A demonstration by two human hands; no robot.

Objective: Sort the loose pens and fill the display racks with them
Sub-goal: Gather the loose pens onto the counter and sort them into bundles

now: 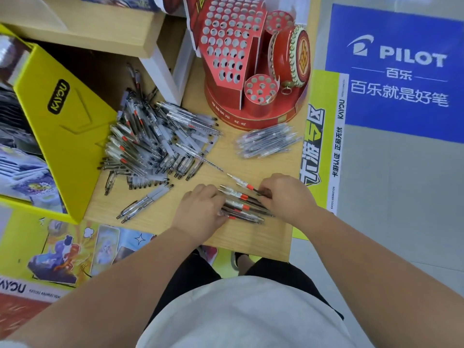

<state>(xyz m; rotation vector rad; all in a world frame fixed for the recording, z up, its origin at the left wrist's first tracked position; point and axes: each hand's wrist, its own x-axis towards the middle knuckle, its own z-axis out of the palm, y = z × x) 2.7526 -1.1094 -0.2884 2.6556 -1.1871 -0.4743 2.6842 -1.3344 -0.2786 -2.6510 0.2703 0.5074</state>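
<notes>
From where I stand, the person has both hands on a bundle of red-banded pens [244,205] at the near edge of the wooden table [251,237]. The left hand [200,209] has its fingers curled over the bundle's left ends. The right hand [283,197] has its fingers curled down onto the right ends, so the pens are clamped between the two. They lie flat, side by side, with their long axis slanting from far-left to near-right across the person's front. One pen strays a little beyond the rest on the far side.

The red display rack [233,54] stands straight ahead of the bundle, well apart from it. All the holes I can see are empty and face upward. As I judge it, the bundle must be lifted, carried away from the body and tipped upright before any pen goes in. Neither hand looks clearly nearer the rack.

These pens are clear-barrelled, each with an orange-red band and a dark end. The big unsorted pile [155,141] lies to the far left, and a smaller sorted group [266,140] lies just before the rack.
</notes>
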